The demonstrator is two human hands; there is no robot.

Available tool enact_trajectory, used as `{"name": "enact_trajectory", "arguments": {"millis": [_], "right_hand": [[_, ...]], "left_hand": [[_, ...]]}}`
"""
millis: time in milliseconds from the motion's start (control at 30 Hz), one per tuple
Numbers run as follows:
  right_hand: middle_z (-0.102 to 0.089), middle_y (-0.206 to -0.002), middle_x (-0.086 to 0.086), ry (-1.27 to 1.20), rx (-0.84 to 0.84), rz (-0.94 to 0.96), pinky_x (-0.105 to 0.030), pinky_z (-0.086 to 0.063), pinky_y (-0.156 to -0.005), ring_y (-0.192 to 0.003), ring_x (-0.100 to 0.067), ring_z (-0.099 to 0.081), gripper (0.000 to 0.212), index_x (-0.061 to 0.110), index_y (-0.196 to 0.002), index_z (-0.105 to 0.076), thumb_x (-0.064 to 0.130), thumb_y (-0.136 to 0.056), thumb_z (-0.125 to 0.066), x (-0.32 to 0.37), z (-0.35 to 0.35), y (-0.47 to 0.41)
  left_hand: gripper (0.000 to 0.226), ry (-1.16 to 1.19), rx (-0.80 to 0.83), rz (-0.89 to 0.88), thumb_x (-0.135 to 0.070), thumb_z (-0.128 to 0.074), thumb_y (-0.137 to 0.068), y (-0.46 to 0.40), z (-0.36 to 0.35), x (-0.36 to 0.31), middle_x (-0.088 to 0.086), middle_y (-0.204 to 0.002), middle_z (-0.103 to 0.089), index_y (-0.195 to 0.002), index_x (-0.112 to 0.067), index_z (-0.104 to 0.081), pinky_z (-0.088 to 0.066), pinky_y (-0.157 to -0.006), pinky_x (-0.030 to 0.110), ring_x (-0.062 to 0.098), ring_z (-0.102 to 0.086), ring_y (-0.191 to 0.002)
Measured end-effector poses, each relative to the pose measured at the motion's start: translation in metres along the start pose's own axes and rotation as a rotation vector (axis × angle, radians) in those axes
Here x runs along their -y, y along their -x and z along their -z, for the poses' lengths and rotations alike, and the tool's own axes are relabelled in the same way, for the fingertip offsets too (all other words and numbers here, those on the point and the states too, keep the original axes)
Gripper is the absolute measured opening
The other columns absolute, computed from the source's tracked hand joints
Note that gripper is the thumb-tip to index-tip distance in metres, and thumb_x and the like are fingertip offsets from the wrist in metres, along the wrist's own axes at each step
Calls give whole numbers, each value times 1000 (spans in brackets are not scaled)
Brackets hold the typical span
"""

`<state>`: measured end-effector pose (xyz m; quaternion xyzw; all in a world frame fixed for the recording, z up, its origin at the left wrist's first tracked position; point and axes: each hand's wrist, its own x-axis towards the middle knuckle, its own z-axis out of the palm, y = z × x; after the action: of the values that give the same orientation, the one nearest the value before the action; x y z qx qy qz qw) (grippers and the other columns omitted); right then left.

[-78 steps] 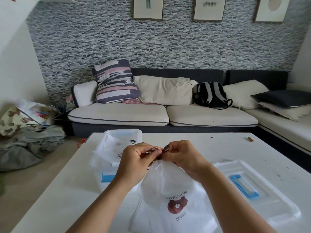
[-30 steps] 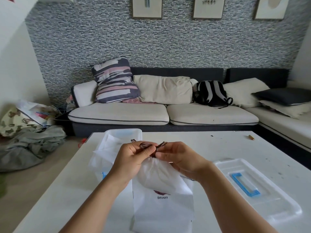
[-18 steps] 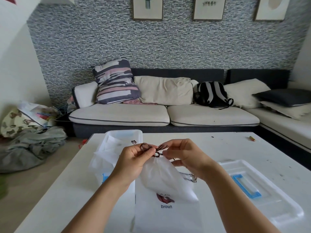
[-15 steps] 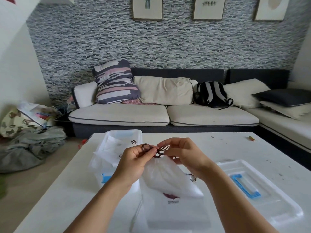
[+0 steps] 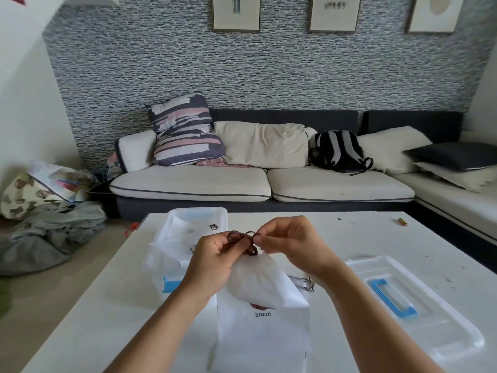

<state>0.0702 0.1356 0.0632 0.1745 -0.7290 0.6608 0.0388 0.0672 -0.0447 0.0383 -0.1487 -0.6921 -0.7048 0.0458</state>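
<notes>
A white drawstring bag (image 5: 261, 313) printed with "broun" and part of a brown bear stands on the white table (image 5: 349, 238) in front of me. Its gathered neck rises to a dark brown cord (image 5: 246, 239) looped at the top. My left hand (image 5: 212, 258) pinches one loop of the cord from the left. My right hand (image 5: 289, 246) pinches the other loop from the right. Both hands are held just above the bag's neck, almost touching each other.
A clear plastic box (image 5: 199, 214) holding more white bags sits behind my left hand. Its clear lid (image 5: 419, 310) with a blue handle lies at the right. A small red object (image 5: 402, 222) lies at the far right of the table. A sofa (image 5: 258, 181) stands beyond.
The bag has been drawn shut at the neck and its front has sagged, hiding most of the bear print. The cord ends now form two loops between my fingers.
</notes>
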Motion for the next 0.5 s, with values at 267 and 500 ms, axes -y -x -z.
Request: {"name": "enact_trajectory", "arguments": {"millis": [267, 500], "right_hand": [[-77, -88, -7, 54, 92, -36, -24, -51, -78, -84, -12, -67, 13, 4, -95, -80, 10, -92, -68, 5, -1, 5], [-74, -81, -23, -34, -81, -42, -29, -55, -71, -74, -23, -68, 19, 0, -84, -70, 0, -72, -84, 0, -10, 0]], "left_hand": [[15, -42, -25, -46, -7, -65, -94, 0, 3, 1, 4, -86, -78, -87, -9, -78, -53, -78, 19, 12, -71, -82], [12, -31, -52, -79, -8, -67, -92, -1, 3, 0, 1, -91, -78, -92, -11, -79, -52, -82, 18, 13, -72, -92]]}}
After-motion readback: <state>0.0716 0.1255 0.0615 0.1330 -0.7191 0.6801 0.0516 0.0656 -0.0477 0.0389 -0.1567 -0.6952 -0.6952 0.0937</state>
